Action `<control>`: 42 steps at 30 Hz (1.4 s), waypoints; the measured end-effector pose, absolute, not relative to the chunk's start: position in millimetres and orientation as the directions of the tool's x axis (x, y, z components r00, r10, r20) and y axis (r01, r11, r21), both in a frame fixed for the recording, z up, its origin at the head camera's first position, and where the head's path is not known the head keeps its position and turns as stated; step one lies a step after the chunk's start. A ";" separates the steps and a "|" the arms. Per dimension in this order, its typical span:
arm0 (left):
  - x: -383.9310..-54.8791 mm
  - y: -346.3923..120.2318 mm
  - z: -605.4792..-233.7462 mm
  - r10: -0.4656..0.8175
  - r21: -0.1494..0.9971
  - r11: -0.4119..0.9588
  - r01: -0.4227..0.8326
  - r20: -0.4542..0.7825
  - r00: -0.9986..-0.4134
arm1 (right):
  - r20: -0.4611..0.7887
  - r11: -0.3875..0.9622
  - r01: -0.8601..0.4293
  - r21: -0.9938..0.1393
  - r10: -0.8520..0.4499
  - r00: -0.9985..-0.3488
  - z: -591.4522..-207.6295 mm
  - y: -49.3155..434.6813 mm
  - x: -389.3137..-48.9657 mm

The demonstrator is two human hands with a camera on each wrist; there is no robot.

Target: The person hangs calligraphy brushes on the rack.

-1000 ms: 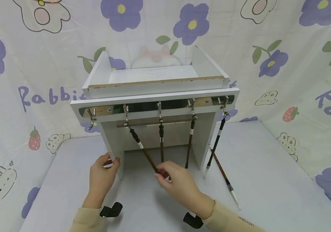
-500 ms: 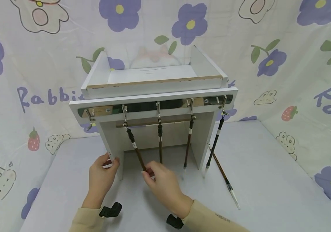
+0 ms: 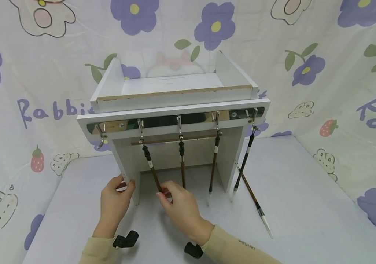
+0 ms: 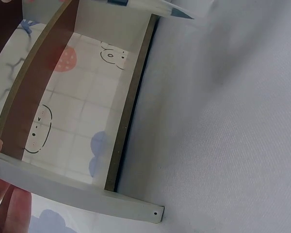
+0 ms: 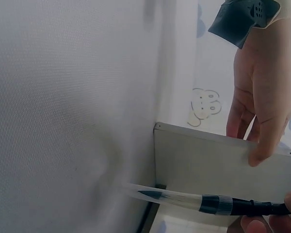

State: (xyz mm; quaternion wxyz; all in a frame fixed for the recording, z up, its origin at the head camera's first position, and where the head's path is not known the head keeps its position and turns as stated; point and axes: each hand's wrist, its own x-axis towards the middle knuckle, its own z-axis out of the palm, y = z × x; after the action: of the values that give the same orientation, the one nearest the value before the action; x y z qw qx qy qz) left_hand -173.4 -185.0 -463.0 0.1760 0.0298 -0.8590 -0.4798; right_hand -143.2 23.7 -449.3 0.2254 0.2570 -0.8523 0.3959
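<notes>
A white shelf rack point(image 3: 174, 109) carries a metal strip with several hooks. From the second hook from the left hangs a brown-handled calligraphy brush point(image 3: 154, 172), leaning slightly right. My right hand point(image 3: 182, 209) pinches its lower handle between thumb and fingers. In the right wrist view the bristle end of that brush point(image 5: 216, 205) has a dark tip inside a clear cap. My left hand point(image 3: 114, 205) grips the front edge of the rack's left side panel point(image 3: 122, 161); its fingers point(image 4: 18, 208) wrap that panel in the left wrist view.
More brushes hang to the right: one at the middle hook point(image 3: 182, 159), one reddish brown point(image 3: 213, 165) and one black point(image 3: 244, 163). A loose brush point(image 3: 254, 200) lies on the table right of the rack. The leftmost hook point(image 3: 101, 135) is bare. Behind is a patterned curtain point(image 3: 306, 121).
My right hand has moved left, carrying the brush's lower end with it, so the brush hangs nearer to upright. The left hand keeps its hold on the panel.
</notes>
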 end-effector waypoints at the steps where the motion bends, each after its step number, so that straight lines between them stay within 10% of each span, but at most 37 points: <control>1: -173.3 -185.0 -462.7 -0.221 0.834 0.539 0.118 0.275 -0.936 | 0.587 0.554 -0.616 -0.560 -0.260 -0.767 -449.2 23.6 -143.3; 42: -172.6 -184.1 -464.4 -0.223 0.810 0.572 0.131 0.307 -0.925 | 0.572 0.438 -0.614 -0.657 -0.241 -0.784 -422.1 64.6 -124.2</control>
State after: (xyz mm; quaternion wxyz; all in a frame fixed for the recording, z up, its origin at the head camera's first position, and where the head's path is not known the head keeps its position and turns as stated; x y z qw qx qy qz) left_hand -172.6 -184.1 -464.4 0.1916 0.0267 -0.8657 -0.4617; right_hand -124.2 64.6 -422.1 0.2014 0.2595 -0.8238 0.4620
